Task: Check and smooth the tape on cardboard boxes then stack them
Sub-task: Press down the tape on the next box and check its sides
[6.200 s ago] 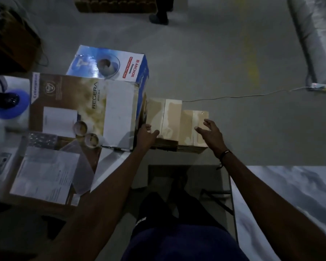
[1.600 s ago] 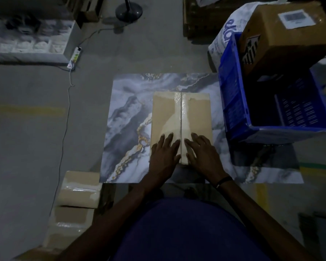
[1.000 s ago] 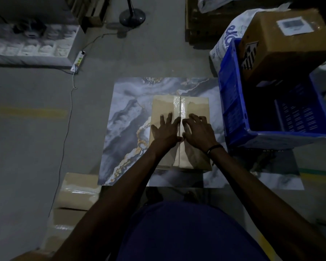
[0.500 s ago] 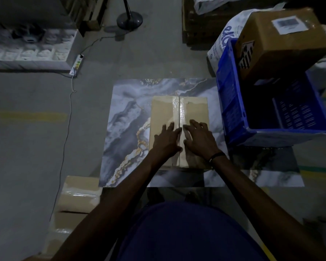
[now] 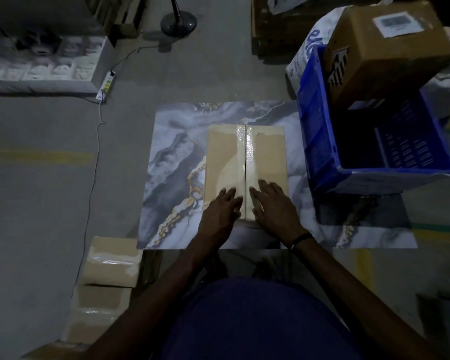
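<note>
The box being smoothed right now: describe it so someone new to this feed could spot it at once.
Find the marble-patterned table top in the middle of the view, beside the blue crate. The flat cardboard box lies on it, with the left hand and right hand flat on its near end. Unlike the boxes stacked on the floor, it has a glossy tape strip down its middle seam.

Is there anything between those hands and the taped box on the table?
Nothing visible: the left hand and right hand already lie flat on the box, either side of its tape.
</note>
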Demonstrator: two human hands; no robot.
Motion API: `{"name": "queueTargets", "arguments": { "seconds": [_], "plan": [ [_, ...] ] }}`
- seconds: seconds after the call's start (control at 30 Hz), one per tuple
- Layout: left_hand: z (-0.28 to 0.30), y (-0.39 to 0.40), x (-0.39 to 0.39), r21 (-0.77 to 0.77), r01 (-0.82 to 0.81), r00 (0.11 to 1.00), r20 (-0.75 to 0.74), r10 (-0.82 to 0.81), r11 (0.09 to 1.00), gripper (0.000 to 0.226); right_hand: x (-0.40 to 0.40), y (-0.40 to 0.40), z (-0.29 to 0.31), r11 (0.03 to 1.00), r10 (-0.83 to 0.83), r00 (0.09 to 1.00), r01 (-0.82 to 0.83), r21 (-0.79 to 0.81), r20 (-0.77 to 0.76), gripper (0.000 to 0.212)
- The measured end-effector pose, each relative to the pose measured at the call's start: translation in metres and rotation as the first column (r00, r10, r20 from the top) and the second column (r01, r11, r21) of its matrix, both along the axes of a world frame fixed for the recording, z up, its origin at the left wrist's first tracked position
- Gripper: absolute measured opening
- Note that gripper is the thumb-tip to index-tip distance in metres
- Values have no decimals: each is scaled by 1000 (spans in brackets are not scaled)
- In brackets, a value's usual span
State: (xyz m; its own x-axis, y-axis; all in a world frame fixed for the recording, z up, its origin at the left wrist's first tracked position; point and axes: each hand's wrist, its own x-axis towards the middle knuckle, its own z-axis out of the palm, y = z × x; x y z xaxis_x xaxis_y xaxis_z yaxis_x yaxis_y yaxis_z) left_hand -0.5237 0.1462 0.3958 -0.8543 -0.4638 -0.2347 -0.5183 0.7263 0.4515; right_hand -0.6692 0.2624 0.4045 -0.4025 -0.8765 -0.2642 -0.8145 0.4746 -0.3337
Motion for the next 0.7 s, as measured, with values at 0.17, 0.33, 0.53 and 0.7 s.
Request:
{"name": "queueTargets", "arguments": {
  "seconds": [0.17,0.33,0.53,0.7],
  "plan": [
    [-1,8,3,-15,-30,998,-47,29,999,39,-2,-3,-4,1000,-7,1000,7,20,16,55],
    [-1,2,-18,-35,-60,994,90,62,998,75,-4,-18,-17,999,18,998,-16,44,-59,61],
    [2,-24,-33,55,53,956,285,-66,997,91,6,-20,-20,997,-17,995,24,78,-96,64],
    [1,-24,-34,73,36,960,276,-55,997,90,3,-23,-20,996,-17,997,23,87,-72,64]
  ]
}}
